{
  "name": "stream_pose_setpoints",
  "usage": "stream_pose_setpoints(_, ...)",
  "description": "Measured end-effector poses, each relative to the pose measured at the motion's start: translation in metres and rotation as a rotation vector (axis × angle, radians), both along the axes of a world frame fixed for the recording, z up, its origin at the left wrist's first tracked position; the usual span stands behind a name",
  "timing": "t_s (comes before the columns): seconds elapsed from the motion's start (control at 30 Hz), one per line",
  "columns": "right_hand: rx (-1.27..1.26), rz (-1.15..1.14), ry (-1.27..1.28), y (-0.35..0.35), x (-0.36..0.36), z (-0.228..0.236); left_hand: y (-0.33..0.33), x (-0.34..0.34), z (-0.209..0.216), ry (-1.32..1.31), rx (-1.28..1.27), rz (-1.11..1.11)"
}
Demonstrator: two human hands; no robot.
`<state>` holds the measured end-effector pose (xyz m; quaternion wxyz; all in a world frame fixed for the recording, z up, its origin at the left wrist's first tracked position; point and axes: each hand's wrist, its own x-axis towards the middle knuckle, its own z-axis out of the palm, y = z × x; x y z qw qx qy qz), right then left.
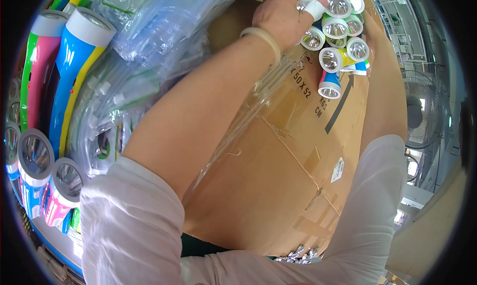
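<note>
A cluster of small flashlights [336,29] stands at the top right of the cardboard, lens ends facing me, with white rims and bodies in several colours. My left hand [282,17] reaches to the cluster's left side; a white wrap covers one finger, which touches the flashlights. Its other visible fingers are stretched out and apart, the tips cut off at the upper edge. My right hand [373,29] is along the cluster's right side, its fingers hidden behind the flashlights. One small pink-and-blue flashlight [329,86] lies at the cluster's near end.
Beneath my arms is a big brown cardboard box [278,185] with tape strips. Clear plastic bags [164,31] pile up at the left. Larger flashlights [82,61] stand at the far left. Shiny small metal pieces [300,255] lie at the near edge. A fan [417,108] stands right.
</note>
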<state>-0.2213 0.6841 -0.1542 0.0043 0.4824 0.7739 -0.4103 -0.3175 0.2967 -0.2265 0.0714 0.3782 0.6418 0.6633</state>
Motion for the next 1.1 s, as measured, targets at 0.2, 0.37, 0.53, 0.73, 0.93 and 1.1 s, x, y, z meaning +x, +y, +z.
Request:
stream_pose_setpoints(0.2, -0.167, -0.107, 0.159, -0.09, -0.006, 0.003, 0.021, -0.019, -0.006, -0.021, 0.212, -0.209)
stream_pose_setpoints(0.37, -0.228, -0.038, 0.168, -0.066, 0.003, -0.002, 0.034, -0.02, -0.018, 0.056, 0.406, -0.467)
stream_pose_setpoints(0.53, -0.224, 0.019, 0.14, -0.073, 0.018, 0.003, 0.034, -0.015, -0.022, 0.179, 0.176, -0.336)
stream_pose_setpoints(0.73, -0.224, 0.114, 0.194, -0.116, 0.042, 0.01, 0.012, 0.01, -0.032, 0.208, 0.158, -0.269)
stream_pose_setpoints(0.93, -0.212, 0.001, 0.185, -0.184, 0.074, -0.009, -0.047, 0.049, -0.041, 0.024, 0.104, -0.241)
stream_pose_setpoints(1.1, -0.014, 0.104, 0.121, -0.125, 0.16, -0.023, -0.073, 0.099, -0.023, -0.037, 0.083, -0.295)
